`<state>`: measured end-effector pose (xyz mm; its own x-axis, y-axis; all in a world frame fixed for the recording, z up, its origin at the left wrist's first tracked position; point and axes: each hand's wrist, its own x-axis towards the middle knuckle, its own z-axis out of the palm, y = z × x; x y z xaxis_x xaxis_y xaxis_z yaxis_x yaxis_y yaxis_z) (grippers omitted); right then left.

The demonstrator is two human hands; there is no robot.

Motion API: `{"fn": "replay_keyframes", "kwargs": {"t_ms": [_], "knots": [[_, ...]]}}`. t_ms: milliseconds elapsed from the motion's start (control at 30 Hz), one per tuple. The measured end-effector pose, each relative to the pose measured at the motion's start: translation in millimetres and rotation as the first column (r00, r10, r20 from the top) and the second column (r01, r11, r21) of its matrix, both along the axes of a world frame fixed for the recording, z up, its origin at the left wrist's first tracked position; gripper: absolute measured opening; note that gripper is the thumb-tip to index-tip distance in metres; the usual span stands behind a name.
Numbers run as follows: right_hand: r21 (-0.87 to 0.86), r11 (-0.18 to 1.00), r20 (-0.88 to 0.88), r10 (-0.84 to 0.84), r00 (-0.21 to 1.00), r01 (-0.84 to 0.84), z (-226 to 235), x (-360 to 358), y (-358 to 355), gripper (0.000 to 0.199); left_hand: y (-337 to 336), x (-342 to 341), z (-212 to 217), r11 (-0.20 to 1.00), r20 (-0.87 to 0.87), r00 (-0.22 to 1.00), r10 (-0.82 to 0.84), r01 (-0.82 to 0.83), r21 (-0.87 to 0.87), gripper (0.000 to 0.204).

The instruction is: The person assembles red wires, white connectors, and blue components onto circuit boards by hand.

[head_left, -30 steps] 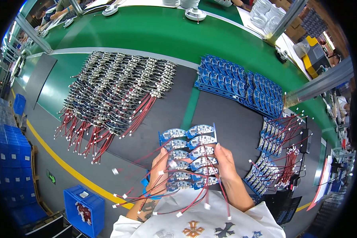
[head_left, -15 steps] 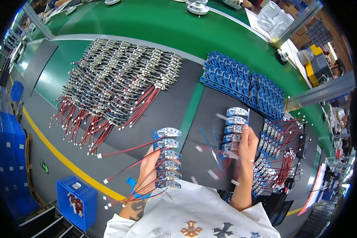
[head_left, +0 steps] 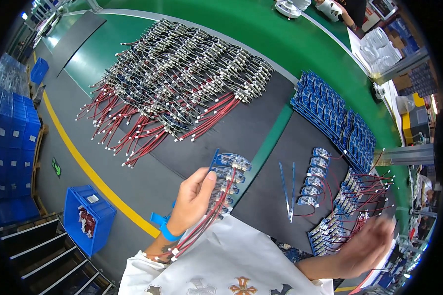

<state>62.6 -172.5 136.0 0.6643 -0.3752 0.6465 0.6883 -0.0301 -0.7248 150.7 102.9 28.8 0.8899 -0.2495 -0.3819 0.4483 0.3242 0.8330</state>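
Note:
My left hand (head_left: 194, 199), with a blue wristband, is closed on the edge of a panel of small curved circuit boards (head_left: 234, 162). Red leads (head_left: 221, 204) hang from that panel toward my forearm. On the dark mat lies another panel of joined boards (head_left: 312, 182), with a few thin red wires by it. Two slim blue offcut strips (head_left: 287, 194) lie just left of it. My right hand (head_left: 369, 250) is at the right, near a group of wired boards (head_left: 327, 233); motion smears its fingers, and nothing can be made out in them.
Farther off, a large heap of wired boards (head_left: 182, 73) spreads over the mat at left. Stacked blue panels (head_left: 334, 118) stand at far right, beside a metal post (head_left: 406, 155). A blue bin (head_left: 89, 216) with red leads sits lower left. Someone's gloved hand (head_left: 330, 10) shows at the top.
My right hand has let go of a panel, which now lies on the mat, and has moved right and nearer. My left hand has turned its panel, gathering the leads together. The view has shifted.

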Motion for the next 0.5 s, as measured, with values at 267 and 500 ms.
{"fn": "replay_keyframes", "kwargs": {"t_ms": [267, 500], "knots": [[-0.366, 0.845, -0.712, 0.016, 0.702, -0.389, -63, 88, 107, 0.017, 25, -8, 16, 0.976, 0.029, 0.98, -0.197, 0.193, 0.103, 0.028], [-0.028, 0.738, -0.695, 0.47, 0.544, -0.674, -89, 116, 110, 0.012, 68, -19, -28, 0.978, 0.026, 0.99, -0.14, 0.142, -0.153, 0.037]]}}
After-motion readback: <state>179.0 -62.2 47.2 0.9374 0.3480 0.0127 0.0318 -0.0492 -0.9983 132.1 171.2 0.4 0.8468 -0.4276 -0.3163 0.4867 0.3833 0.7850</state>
